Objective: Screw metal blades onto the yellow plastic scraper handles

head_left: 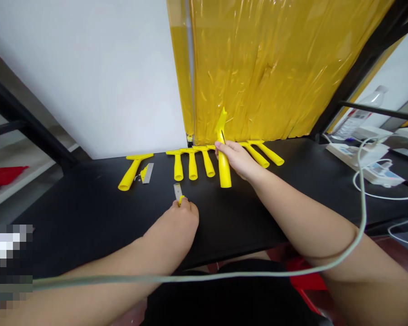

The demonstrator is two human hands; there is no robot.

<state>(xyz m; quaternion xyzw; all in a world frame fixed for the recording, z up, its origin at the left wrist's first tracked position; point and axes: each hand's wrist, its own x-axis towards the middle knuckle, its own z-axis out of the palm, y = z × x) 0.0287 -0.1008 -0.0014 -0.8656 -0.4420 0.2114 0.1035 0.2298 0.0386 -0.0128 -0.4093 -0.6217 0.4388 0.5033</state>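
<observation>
My left hand (184,219) is closed round a small yellow piece, with a grey metal scraper blade (177,190) sticking up from the fingers. My right hand (236,156) grips a yellow scraper handle (224,170) and keeps it upright, its hollow end toward me and its narrow head edge-on at the top. Behind the hands, several more yellow handles lie along the back of the shelf, such as this handle (192,165). To the left rests a single handle (132,174) beside a yellow part with a metal blade (148,173) and tiny bits, perhaps screws.
The work takes place on a black shelf (88,213) backed by a white panel (115,77) and yellow film (258,81). At right are power strips (367,163) and a plastic bottle (362,113). A pale cable (251,275) loops across in front of both arms.
</observation>
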